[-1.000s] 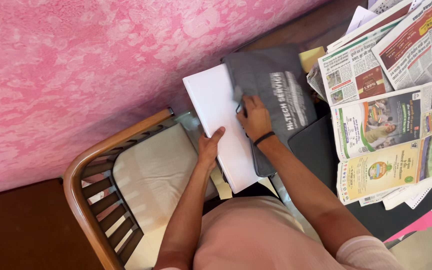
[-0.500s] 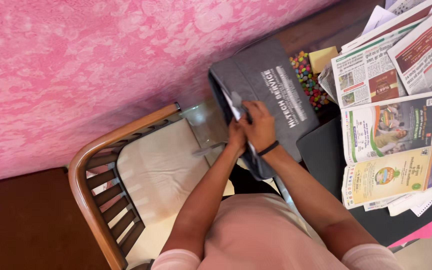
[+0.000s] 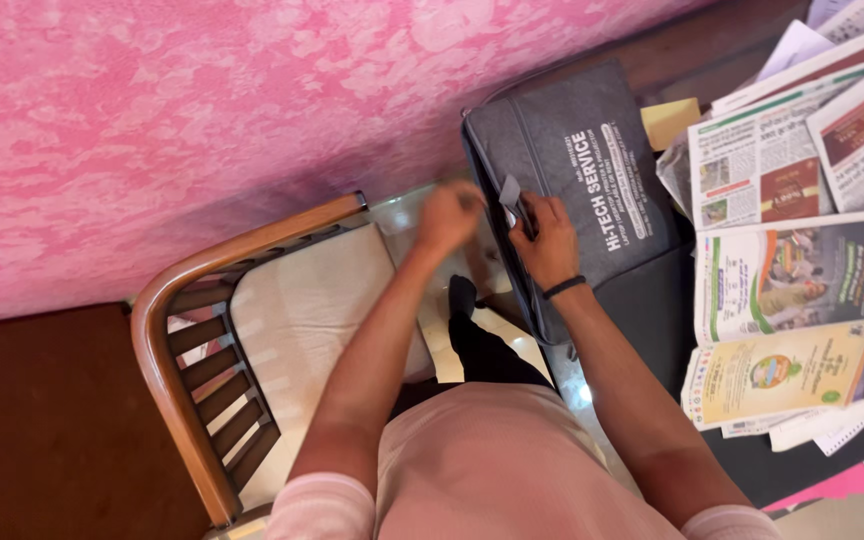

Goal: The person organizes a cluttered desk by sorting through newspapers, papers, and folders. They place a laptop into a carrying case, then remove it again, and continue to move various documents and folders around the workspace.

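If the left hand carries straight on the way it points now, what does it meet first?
Probably the pink wall: the left hand, blurred and closed, points up past the grey laptop bag's edge. Depth is unclear, so this is a guess.

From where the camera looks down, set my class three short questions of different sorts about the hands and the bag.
1. True or false: the right hand rests on the grey bag.
2. Which is blurred? A) left hand B) wooden chair C) newspapers
3. Fill in: the right wrist wears a black ____.

Key:
1. True.
2. A.
3. Band.
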